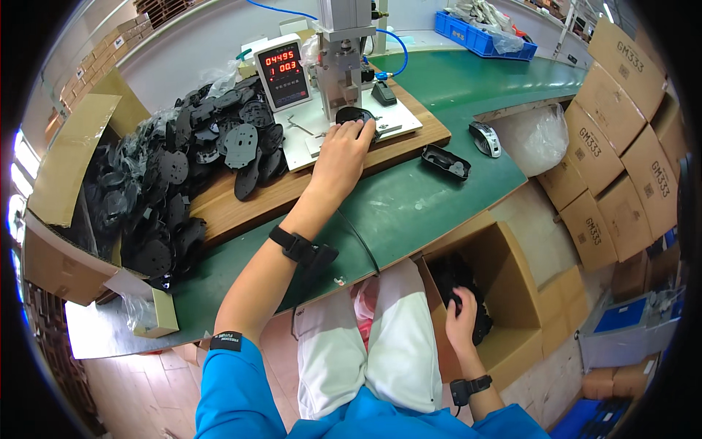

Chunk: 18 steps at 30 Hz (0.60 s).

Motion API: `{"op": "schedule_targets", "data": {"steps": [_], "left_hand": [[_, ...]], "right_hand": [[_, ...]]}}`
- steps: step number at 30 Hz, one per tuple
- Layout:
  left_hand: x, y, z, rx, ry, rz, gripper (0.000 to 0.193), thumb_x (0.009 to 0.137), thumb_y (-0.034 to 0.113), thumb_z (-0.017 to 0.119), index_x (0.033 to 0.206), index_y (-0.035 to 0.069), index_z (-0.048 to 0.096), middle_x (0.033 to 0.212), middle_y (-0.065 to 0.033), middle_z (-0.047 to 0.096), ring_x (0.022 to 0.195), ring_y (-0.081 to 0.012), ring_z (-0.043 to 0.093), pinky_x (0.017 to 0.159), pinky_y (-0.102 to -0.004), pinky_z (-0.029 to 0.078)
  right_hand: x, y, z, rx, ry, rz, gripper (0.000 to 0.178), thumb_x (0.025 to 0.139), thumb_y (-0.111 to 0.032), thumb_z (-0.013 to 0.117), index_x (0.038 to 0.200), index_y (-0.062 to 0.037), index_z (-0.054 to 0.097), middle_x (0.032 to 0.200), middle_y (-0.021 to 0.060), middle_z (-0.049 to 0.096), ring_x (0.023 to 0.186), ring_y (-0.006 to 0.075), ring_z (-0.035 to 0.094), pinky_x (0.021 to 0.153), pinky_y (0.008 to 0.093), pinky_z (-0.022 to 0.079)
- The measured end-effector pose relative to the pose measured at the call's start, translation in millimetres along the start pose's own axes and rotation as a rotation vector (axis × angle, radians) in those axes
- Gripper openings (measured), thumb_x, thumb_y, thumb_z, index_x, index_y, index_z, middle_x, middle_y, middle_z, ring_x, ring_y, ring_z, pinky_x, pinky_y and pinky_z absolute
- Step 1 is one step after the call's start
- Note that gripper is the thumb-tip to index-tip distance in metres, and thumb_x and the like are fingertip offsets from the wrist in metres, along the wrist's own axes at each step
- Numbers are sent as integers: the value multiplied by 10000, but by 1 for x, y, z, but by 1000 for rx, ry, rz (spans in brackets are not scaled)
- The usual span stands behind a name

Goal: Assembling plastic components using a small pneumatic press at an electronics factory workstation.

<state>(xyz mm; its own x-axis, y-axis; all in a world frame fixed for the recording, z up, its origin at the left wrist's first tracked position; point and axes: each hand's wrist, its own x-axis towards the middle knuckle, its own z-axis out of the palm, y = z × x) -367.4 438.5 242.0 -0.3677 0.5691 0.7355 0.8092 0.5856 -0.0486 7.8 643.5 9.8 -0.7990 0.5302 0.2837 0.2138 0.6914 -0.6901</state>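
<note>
Up at the bench press (344, 62), my left hand (344, 154) has its fingers bent over a black plastic shell (355, 114). That shell sits on the white base plate (398, 115), right below the press head. My right hand (462, 322) is low on the right, inside an open cardboard box (504, 267). Its fingers curl round a black plastic part (480, 325) among other dark pieces there; the grip is partly hidden. On the green bench to the right lie an open black shell (445, 162) and a silver-and-black mouse-shaped piece (485, 139).
A big heap of flat black plastic plates (241, 146) covers the wooden board's left side and fills a carton (69, 168). A display box with red digits (281, 71) stands beside the press. Stacked cartons (621, 146) rise at right; a blue crate (482, 40) sits behind.
</note>
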Motion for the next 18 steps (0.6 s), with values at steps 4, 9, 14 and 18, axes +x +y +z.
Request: {"op": "schedule_targets", "data": {"steps": [4, 9, 14, 18], "left_hand": [[-4, 1, 1, -70, -4, -43, 458, 863, -53, 611, 1317, -23, 563, 1190, -227, 677, 1149, -407, 643, 1051, -479, 498], [-8, -3, 8, -215, -25, -165, 586, 838, -80, 614, 1410, -63, 483, 1215, -244, 647, 1193, -438, 595, 1083, -486, 461], [-6, 0, 16, -270, 60, -143, 566, 815, -42, 631, 1362, -90, 493, 1257, -270, 619, 1195, -468, 575, 1110, -516, 413], [-10, -3, 7, -382, 68, -175, 530, 808, -53, 632, 1323, -85, 511, 1250, -266, 617, 1187, -470, 571, 1083, -518, 425]], "right_hand": [[90, -176, -38, 352, 39, -382, 441, 870, 9, 721, 1302, -19, 634, 1361, 166, 612, 1226, 380, 588, 1042, 448, 484], [216, -276, -9, 31, 92, -808, 592, 801, 16, 728, 1376, -12, 591, 1343, 169, 620, 1252, 373, 575, 1048, 455, 488], [283, -285, 52, -79, 79, -802, 576, 806, 7, 712, 1366, 0, 578, 1251, 173, 671, 1239, 366, 604, 995, 466, 517], [287, -298, 65, -78, 152, -698, 417, 799, 8, 738, 1199, -23, 627, 1043, 162, 713, 1045, 359, 681, 890, 470, 573]]}}
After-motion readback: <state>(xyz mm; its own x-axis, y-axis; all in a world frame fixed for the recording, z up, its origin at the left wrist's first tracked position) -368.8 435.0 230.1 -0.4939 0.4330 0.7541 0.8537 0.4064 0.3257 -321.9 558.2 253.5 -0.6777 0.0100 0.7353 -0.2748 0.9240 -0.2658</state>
